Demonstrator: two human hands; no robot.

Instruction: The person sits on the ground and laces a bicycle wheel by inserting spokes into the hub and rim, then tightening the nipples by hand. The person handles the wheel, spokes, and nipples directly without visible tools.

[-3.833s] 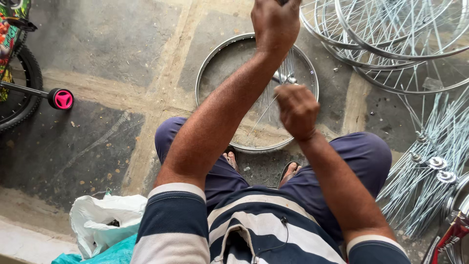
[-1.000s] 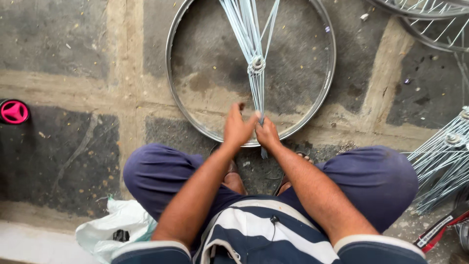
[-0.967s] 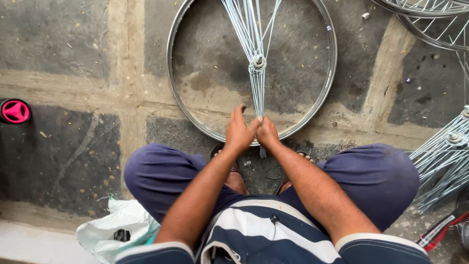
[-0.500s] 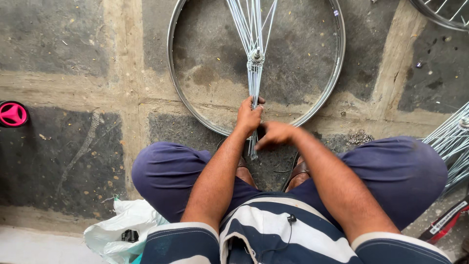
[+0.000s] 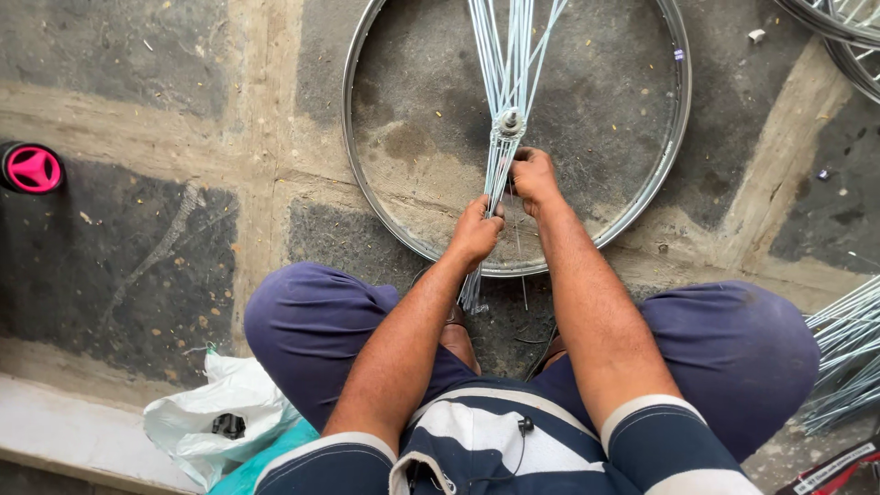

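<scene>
Seen from above, a seated person's left hand is clenched around the lower part of a bundle of steel spokes, while the right hand, just above and to the right of it, closes its fingers on the same bundle immediately below the hub. The two hands sit near each other, one on either side of the spokes, with the hub just beyond the right knuckles. Above the hub the spokes fan upward out of view; below the left hand their loose ends hang toward the ground between the person's knees. A bare bicycle rim lies flat on the stone floor around the hands, its near edge passing under the left wrist. The person wears dark blue trousers and a striped blue-and-white shirt. Well to the left of the hands, a pink wheel cap shows at the picture's edge. Near the left elbow lies a white plastic bag. More loose spokes lie beyond the right knee, and other rims rest far up to the right.
</scene>
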